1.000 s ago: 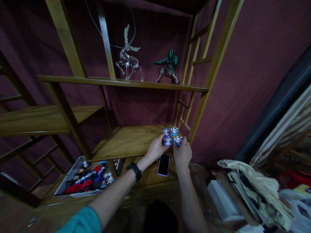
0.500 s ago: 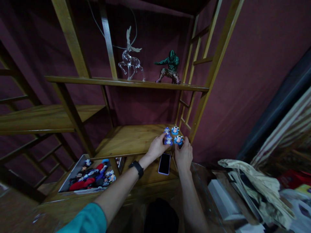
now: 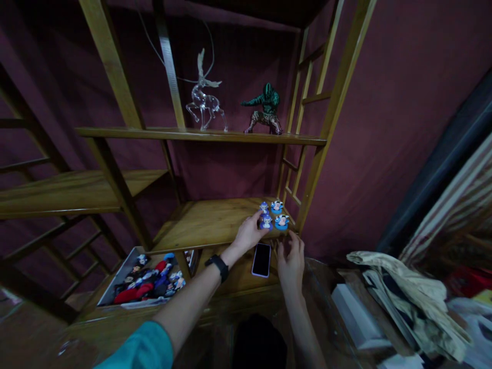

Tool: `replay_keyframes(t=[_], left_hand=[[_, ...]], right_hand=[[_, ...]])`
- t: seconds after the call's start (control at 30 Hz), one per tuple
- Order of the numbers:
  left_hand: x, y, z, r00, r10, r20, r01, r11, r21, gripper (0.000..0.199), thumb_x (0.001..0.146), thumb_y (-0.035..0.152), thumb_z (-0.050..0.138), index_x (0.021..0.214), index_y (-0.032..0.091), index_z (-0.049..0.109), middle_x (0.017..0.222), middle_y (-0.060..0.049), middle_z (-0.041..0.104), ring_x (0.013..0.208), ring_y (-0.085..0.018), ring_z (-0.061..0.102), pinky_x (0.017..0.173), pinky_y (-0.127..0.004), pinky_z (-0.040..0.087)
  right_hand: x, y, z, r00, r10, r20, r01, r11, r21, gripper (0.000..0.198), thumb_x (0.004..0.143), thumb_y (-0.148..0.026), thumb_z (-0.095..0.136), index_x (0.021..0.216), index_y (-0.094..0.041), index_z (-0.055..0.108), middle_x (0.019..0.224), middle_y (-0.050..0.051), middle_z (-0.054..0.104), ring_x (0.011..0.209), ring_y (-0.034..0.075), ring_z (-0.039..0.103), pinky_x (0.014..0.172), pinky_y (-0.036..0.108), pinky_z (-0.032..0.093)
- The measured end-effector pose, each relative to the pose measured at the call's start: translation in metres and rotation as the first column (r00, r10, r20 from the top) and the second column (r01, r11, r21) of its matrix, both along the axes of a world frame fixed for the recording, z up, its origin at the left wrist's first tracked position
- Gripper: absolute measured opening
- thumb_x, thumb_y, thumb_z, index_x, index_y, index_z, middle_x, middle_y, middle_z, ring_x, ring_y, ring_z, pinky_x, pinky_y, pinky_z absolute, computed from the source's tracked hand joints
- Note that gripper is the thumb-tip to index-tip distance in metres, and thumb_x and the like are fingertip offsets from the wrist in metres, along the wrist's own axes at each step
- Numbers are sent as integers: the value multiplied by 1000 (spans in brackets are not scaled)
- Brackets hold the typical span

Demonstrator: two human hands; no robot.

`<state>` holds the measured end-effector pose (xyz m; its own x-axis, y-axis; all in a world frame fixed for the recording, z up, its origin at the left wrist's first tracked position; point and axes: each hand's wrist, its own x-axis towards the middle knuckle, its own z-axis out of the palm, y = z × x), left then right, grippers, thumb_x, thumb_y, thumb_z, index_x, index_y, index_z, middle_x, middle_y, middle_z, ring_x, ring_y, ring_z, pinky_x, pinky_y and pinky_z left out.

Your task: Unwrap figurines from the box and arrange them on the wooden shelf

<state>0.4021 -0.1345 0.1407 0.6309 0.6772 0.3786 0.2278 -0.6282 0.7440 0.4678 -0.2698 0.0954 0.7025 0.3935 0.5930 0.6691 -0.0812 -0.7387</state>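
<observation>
My left hand (image 3: 249, 231) has its fingers closed around the front purple figurine (image 3: 266, 222), which stands at the right end of a wooden shelf (image 3: 207, 220). Behind it is a second purple figurine (image 3: 264, 207). To the right stand two blue-based figurines, the front one (image 3: 282, 222) and the rear one (image 3: 277, 206). My right hand (image 3: 291, 256) is just below the front blue-based figurine, apart from it, its fingers slightly spread with nothing between them. A black-screened phone (image 3: 261, 260) lies on the lower board between my wrists.
An open box (image 3: 126, 266) of assorted small figures sits at the lower left. Above, a clear deer statuette (image 3: 205, 102) and a dark green crouching figure (image 3: 268, 105) stand on the upper shelf (image 3: 207, 134). Folded cloth (image 3: 400, 287) and a white box (image 3: 357, 312) are at the right.
My right hand has let go of the front blue-based figurine and drawn back slightly toward me. The left hand stays at the front purple figurine.
</observation>
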Motion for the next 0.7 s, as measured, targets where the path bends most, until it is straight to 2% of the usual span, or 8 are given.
replay_keyframes(t=[0.23,0.57,0.7], left_hand=[[0,0,-1,1000,14,-13,-13,1000,25,64,64,24,68,124,19,45,104,-8,62,95,-21,57,88,-34,42],[0,0,-1,1000,10,6,-10,999,40,65,65,26,68,124,19,45,106,-8,62,96,-21,57,87,-33,42],[0,1,-1,1000,-2,5,2,999,36,66,63,26,69,124,19,45,104,-8,63,93,-20,58,85,-32,43]], right_hand=[[-18,-11,-17,997,75,-14,-75,997,7,35,82,-21,38,115,-21,50,117,11,48,110,21,48,92,40,40],[0,-9,-1,985,9,171,-2,999,-44,33,84,-19,38,115,-21,50,114,10,48,110,21,45,95,41,37],[-4,-8,-1,987,18,162,-11,999,-49,32,83,-18,40,112,-20,52,110,10,50,108,20,47,94,39,39]])
